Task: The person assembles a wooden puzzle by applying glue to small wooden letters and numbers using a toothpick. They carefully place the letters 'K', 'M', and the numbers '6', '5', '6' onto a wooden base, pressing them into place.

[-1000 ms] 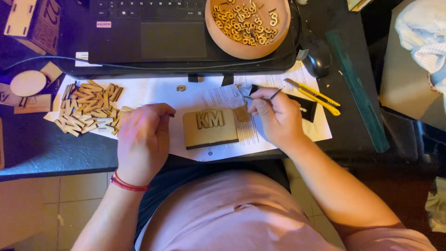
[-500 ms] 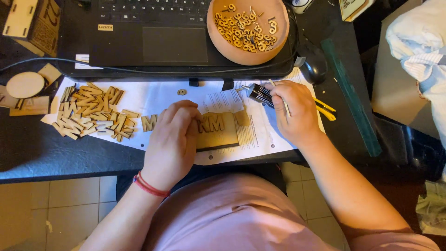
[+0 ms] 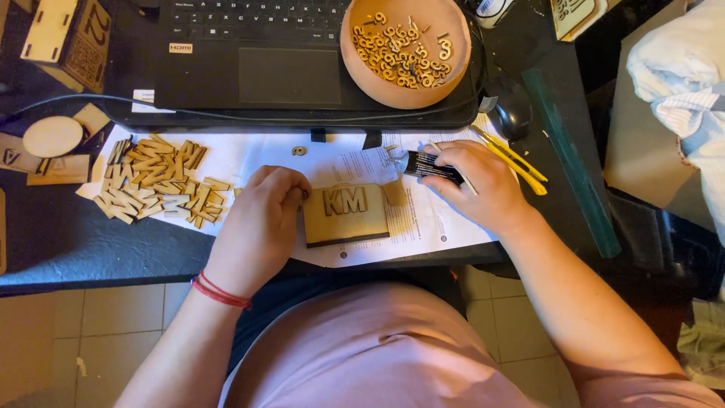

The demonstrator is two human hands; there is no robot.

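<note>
While the left hand (image 3: 260, 223) rests curled against the left edge of the plaque (image 3: 346, 214), the right hand (image 3: 479, 181) is closed around a dark tube (image 3: 429, 166), nozzle pointing left toward the plaque's upper right corner. The plaque lies flat on the paper (image 3: 438, 219) at the front of the desk, two raised wooden letters on its face.

Change noted: half a second ago the left hand covered much of the plaque, fingers pressing over the letters; it has since drawn back to the edge, leaving both letters fully exposed. The right hand has kept the tube and moved little. Judgement: the pressing of the letters appears finished and they sit in place unaided.

Surroundings: a pile of loose letters (image 3: 158, 181) lies left of the left hand; a bowl (image 3: 355, 75) of small wooden pieces sits on the laptop (image 3: 226, 68); a yellow cutter (image 3: 513, 159) lies just beyond the right hand.
</note>
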